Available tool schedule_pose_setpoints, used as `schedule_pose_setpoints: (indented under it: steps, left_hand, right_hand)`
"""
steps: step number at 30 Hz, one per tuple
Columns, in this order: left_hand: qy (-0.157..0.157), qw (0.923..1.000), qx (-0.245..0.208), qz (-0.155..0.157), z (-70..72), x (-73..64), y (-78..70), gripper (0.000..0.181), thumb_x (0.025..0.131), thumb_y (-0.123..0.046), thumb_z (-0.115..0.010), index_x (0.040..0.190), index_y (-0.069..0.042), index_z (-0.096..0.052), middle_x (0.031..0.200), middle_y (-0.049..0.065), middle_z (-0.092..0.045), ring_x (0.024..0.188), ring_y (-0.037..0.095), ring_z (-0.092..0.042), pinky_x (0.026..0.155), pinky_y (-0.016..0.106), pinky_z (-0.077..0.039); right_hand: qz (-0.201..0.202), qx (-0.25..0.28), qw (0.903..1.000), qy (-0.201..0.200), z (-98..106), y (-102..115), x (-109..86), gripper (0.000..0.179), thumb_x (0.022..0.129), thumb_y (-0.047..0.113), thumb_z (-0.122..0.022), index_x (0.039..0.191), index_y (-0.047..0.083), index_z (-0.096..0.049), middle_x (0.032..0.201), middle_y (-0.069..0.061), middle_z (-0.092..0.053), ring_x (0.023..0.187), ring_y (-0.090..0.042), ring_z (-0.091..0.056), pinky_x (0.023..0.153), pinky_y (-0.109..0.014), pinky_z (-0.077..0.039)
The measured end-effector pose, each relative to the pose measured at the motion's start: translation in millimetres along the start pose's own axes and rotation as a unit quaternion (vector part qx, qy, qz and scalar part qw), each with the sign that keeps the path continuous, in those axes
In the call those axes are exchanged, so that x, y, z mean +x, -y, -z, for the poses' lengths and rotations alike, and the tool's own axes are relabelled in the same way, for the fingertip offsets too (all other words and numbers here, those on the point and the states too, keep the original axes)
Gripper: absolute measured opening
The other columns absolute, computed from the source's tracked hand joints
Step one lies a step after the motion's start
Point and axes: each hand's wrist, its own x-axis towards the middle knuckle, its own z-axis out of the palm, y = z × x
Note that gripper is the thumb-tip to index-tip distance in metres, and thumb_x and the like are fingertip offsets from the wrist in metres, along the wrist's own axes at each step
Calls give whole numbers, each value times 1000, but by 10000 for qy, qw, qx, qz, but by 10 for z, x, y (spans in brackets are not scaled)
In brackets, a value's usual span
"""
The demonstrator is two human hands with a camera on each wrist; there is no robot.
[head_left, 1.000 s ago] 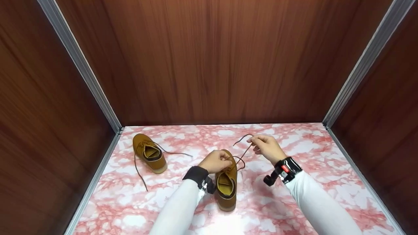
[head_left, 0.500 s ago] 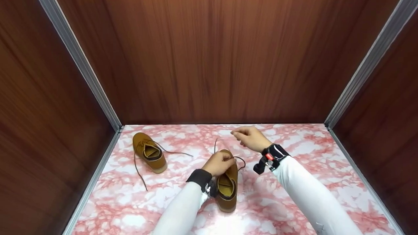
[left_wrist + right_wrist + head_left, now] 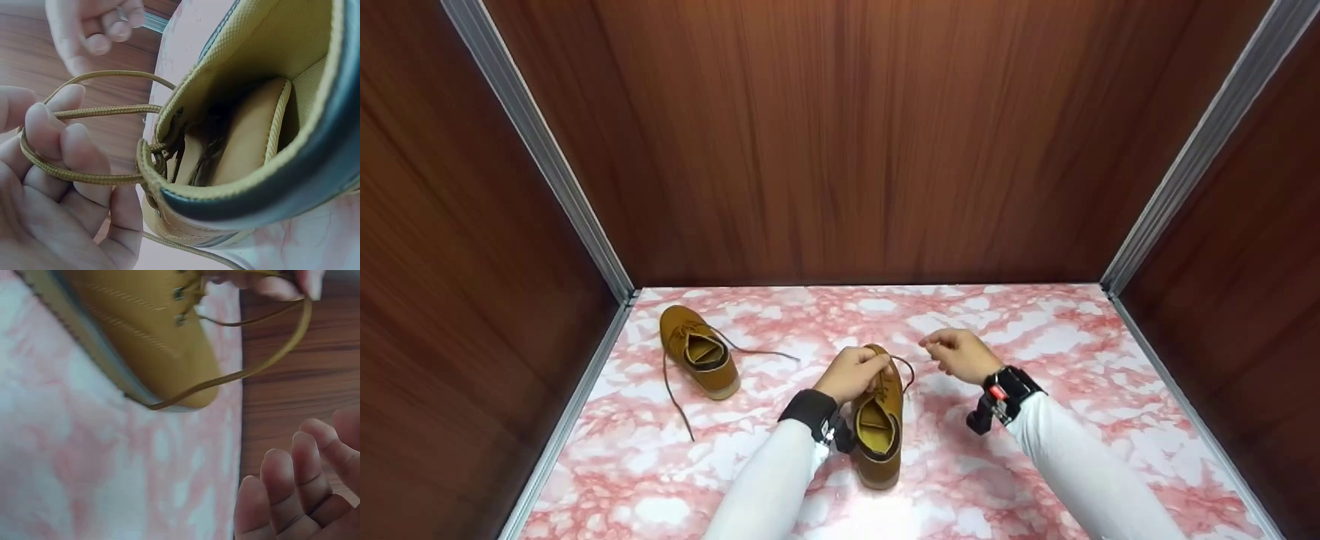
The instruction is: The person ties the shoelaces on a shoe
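Note:
A tan lace-up shoe (image 3: 879,469) stands in the middle of the table, its toe pointing away. Over its front part, my left hand (image 3: 849,373) pinches the shoelace (image 3: 107,111) between thumb and fingers. In the left wrist view the lace runs in loops from the eyelets to those fingers. A length of it curves out on the shoe's right side in the head view. To the right of the toe my right hand (image 3: 962,355) hovers with loosely bent fingers, holding nothing; its fingertips (image 3: 278,464) appear apart from the lace in the right wrist view.
A second tan shoe (image 3: 718,375) stands at the back left, its loose lace ends (image 3: 679,409) spread on both sides. The pink-and-white marbled table (image 3: 1035,465) is enclosed by wood-grain panels (image 3: 855,150) with metal corner strips (image 3: 544,142).
My right hand held a lace end out to the right, carried it leftward over the toe and let it go, then came back to the right. The left hand keeps its pinch.

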Motion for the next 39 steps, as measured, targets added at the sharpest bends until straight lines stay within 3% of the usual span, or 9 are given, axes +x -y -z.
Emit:
schedule_pose_setpoints:
  steps: [3,11,15,19,22,28,33,39]
  left_hand:
    - [-54,10000,-32,11,2,6,5,37,105,-28,-59,101,4,-76,54,-7,-51,53,7,-47,53,21,-39]
    - [-131,9995,-228,165,-27,5,47,37,103,-27,-59,100,6,-76,52,-8,-49,52,8,-47,53,21,-39]
    - [-116,9996,-212,121,-35,3,38,35,103,-24,-58,100,5,-76,53,-8,-50,53,7,-48,55,21,-40]
    - [-103,9998,-155,71,-25,15,7,33,102,-22,-57,100,5,-76,53,-8,-50,53,7,-48,56,21,-40]
    - [-98,9998,-155,31,-7,25,-6,32,101,-20,-57,102,6,-76,55,-7,-52,54,8,-49,55,20,-41]
    - [-269,9993,-251,-90,36,46,-16,27,100,-17,-59,98,8,-71,60,-6,-54,57,10,-52,56,20,-43]
    - [-526,9959,-735,40,20,76,-31,23,98,-14,-61,88,6,-65,62,-5,-54,58,9,-52,57,22,-45]
    - [-975,9892,-1070,220,-6,105,-41,22,99,-11,-59,94,8,-68,65,-4,-59,60,8,-55,58,22,-50]
  right_hand:
    - [105,-57,9999,108,-73,-97,-34,26,101,11,-61,122,0,-72,77,0,-64,63,-8,-56,56,-22,-48]
    - [355,-221,9982,427,-282,-249,-68,31,98,10,-67,128,4,-71,87,-23,-72,66,-7,-59,58,-21,-48]
    - [499,-82,9977,454,-369,-278,-40,29,97,7,-69,125,0,-71,86,-23,-73,67,-6,-59,58,-19,-47]
    - [584,-25,9978,320,-410,-265,-19,18,96,8,-72,110,-1,-76,84,-16,-75,69,-7,-59,61,-18,-48]
    - [573,24,9981,235,-381,-239,-21,11,95,8,-72,102,1,-78,89,-15,-77,73,-7,-62,66,-17,-51]
    - [557,-74,9982,192,-228,-172,-40,9,96,9,-73,101,4,-79,92,-15,-79,74,-2,-63,68,-17,-52]
    - [648,-158,9976,162,-127,-126,-81,10,96,10,-73,102,4,-79,92,-14,-79,73,-1,-62,68,-18,-52]
    - [612,-225,9976,247,-70,-79,-137,9,96,11,-73,101,7,-80,91,-11,-79,73,-2,-63,69,-18,-52]
